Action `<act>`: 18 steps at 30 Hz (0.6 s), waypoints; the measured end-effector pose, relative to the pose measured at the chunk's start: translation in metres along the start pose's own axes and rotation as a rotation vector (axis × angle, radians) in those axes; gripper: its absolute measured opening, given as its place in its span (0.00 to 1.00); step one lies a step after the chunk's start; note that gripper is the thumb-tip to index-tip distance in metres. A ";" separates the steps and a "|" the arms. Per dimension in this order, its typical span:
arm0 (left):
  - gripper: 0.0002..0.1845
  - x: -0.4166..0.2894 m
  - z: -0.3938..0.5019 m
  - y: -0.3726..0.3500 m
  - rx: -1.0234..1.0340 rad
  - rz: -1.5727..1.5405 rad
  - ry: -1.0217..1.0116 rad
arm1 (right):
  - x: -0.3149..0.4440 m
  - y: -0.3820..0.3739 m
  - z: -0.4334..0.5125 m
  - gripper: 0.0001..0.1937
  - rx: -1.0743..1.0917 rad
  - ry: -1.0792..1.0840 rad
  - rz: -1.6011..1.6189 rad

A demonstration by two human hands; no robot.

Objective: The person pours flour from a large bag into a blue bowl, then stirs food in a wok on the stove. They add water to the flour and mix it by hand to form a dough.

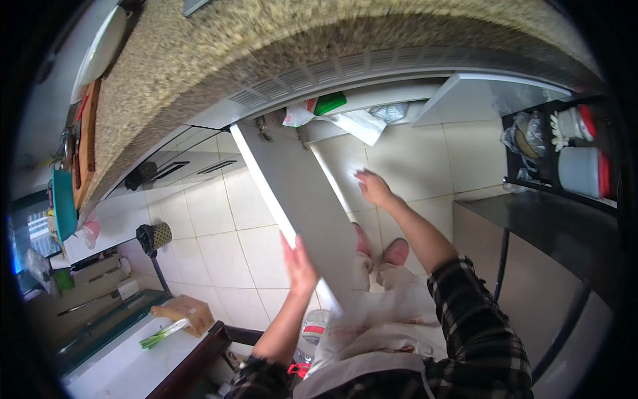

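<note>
Below the counter, a white cabinet door (304,194) stands swung out in front of me. My left hand (300,267) is on its outer edge, thumb on one side and fingers on the other. On the door's right side my right hand (376,188) hangs over the floor, nothing in it, fingers loosely bent. A second cabinet door (478,99) is open farther right. Between the two doors, a white plastic bag (361,125), a green packet (330,103) and a clear bag (390,112) show in the cabinet opening. The cabinet's deeper inside is hidden.
A speckled stone countertop (199,45) curves above the doors. At the right are a black rack (543,172) with lidded containers and a dark-topped appliance (538,224). A small waste bin (162,235) and a table (134,364) with green onions (162,335) are at the left.
</note>
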State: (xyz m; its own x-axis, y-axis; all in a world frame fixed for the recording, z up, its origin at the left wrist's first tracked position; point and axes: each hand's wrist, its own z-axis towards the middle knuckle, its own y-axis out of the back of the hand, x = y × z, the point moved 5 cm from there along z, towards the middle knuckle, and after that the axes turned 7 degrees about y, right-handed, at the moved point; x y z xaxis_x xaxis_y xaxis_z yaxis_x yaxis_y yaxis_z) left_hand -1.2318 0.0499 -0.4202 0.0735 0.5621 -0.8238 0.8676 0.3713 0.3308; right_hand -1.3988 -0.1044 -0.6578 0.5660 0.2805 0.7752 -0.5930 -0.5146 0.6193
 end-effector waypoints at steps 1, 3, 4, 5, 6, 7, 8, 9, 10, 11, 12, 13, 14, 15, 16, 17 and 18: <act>0.32 -0.004 0.001 -0.018 -0.021 0.014 -0.026 | 0.004 0.009 -0.035 0.15 -0.053 -0.049 0.058; 0.36 -0.017 0.002 -0.053 -0.068 0.054 -0.068 | 0.005 0.030 -0.108 0.14 -0.199 -0.338 0.364; 0.38 -0.026 0.005 -0.069 -0.062 0.051 -0.075 | 0.004 0.040 -0.142 0.16 -0.230 -0.550 0.530; 0.40 -0.036 0.007 -0.086 -0.056 0.047 -0.075 | 0.004 0.049 -0.174 0.17 -0.253 -0.793 0.706; 0.41 -0.045 0.010 -0.101 -0.023 0.036 -0.077 | 0.012 0.063 -0.198 0.21 -0.349 -0.835 0.948; 0.43 -0.057 0.013 -0.116 -0.007 0.013 -0.140 | 0.020 0.075 -0.218 0.25 -0.454 -0.957 1.150; 0.44 -0.063 0.021 -0.130 0.005 0.054 -0.071 | 0.033 0.090 -0.224 0.28 -0.471 -0.898 1.306; 0.44 -0.070 0.029 -0.140 0.018 0.087 -0.061 | 0.046 0.107 -0.234 0.31 -0.502 -0.921 1.428; 0.44 -0.075 0.033 -0.145 0.079 0.029 -0.079 | 0.062 0.121 -0.235 0.35 -0.531 -0.924 1.569; 0.44 -0.078 0.037 -0.148 0.139 -0.025 -0.102 | 0.078 0.136 -0.220 0.36 -0.523 -0.818 1.607; 0.43 -0.077 0.040 -0.147 0.237 0.004 -0.087 | 0.094 0.152 -0.201 0.37 -0.512 -0.688 1.658; 0.43 -0.074 0.040 -0.141 0.261 0.055 -0.085 | 0.111 0.167 -0.180 0.39 -0.513 -0.586 1.681; 0.43 -0.072 0.036 -0.128 0.271 0.086 -0.171 | 0.125 0.183 -0.155 0.38 -0.548 -0.508 1.692; 0.43 -0.068 0.031 -0.110 0.292 0.108 -0.223 | 0.136 0.200 -0.126 0.36 -0.599 -0.460 1.679; 0.42 -0.062 0.027 -0.087 0.268 0.142 -0.256 | 0.147 0.219 -0.099 0.35 -0.640 -0.376 1.654; 0.41 -0.055 0.021 -0.063 0.252 0.163 -0.256 | 0.156 0.234 -0.076 0.35 -0.655 -0.382 1.675; 0.40 -0.044 0.017 -0.034 0.270 0.165 -0.190 | 0.165 0.248 -0.051 0.34 -0.659 -0.351 1.681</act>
State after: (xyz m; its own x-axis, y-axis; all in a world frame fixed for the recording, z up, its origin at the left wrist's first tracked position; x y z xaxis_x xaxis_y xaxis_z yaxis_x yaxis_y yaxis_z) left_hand -1.2564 -0.0001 -0.4031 0.2914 0.4414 -0.8487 0.9331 0.0641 0.3538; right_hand -1.4817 -0.1441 -0.3704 -0.7641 -0.3405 0.5479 -0.6438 0.3485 -0.6812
